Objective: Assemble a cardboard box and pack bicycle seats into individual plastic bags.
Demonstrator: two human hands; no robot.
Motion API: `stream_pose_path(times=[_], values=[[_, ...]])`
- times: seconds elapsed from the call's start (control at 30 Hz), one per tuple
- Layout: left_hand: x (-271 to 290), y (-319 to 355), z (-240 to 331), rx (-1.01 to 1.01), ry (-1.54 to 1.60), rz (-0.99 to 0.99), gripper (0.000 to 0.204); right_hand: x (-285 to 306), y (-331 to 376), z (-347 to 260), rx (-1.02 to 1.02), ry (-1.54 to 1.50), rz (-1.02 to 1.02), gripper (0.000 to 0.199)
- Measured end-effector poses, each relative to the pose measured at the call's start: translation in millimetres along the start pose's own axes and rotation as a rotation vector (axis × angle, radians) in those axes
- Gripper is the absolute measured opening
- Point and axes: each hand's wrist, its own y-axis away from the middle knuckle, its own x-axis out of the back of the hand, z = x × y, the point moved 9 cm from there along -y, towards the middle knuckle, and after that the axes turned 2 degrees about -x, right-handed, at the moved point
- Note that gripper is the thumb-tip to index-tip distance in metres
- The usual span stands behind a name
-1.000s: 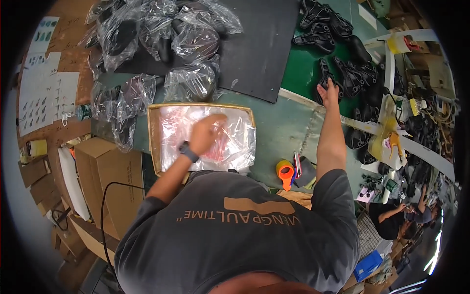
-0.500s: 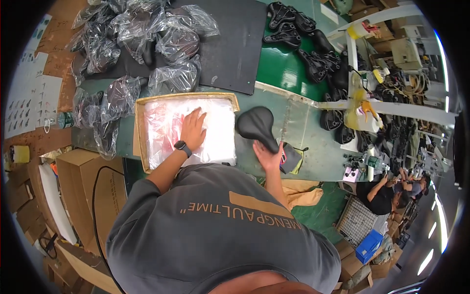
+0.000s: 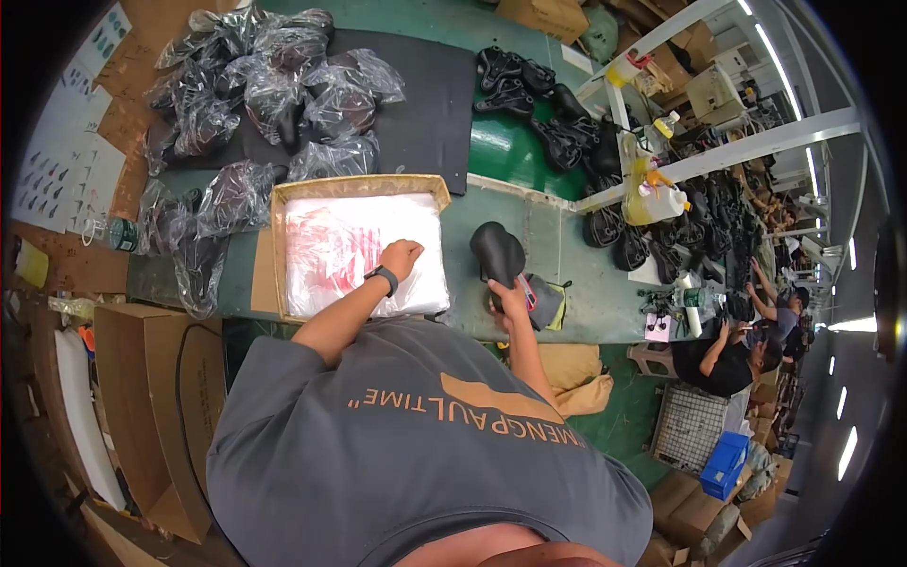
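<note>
Jutting beyond right fingers [image 3: 495,287], the black saddle [image 3: 497,250] seems nose-gripped.

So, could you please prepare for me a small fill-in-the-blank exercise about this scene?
1. The right hand holds a saddle whose colour is ____.
2. The left hand is over an open box, and its wrist wears a ____.
3. The wrapped saddles are covered in clear ____.
4. The crate at the lower right is coloured ____.

Missing words: black; watch; plastic; blue.
</note>
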Motion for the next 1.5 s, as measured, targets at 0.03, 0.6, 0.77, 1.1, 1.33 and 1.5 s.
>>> stream_pose_path(times=[0.03,0.6,0.77,1.1,1.33,1.5], values=[[7,5,7,-0.004,0.001,0.012,0.025,6,19,0,0.011,0.005,-0.005,0.058],[108,92,-45,0.319,0.548,0.571,0.021,-187,93,-50,0.667,0.636,-0.260,0.088],[180,92,154,-0.415,0.234,0.343,0.019,-213,112,-64,0.672,1.152,-0.309,0.104],[197,139,158,0.112,1.254,-0.173,0.020,-170,109,-113,-0.041,-0.116,-0.597,0.057],[162,-3,168,0.300,1.304,0.011,0.050,-174,149,-255,0.854,0.356,-0.568,0.066],[303,-156,107,-0.001,2.282,0.339,0.066,-96,33,-255,0.521,0.090,-0.384,0.059]])
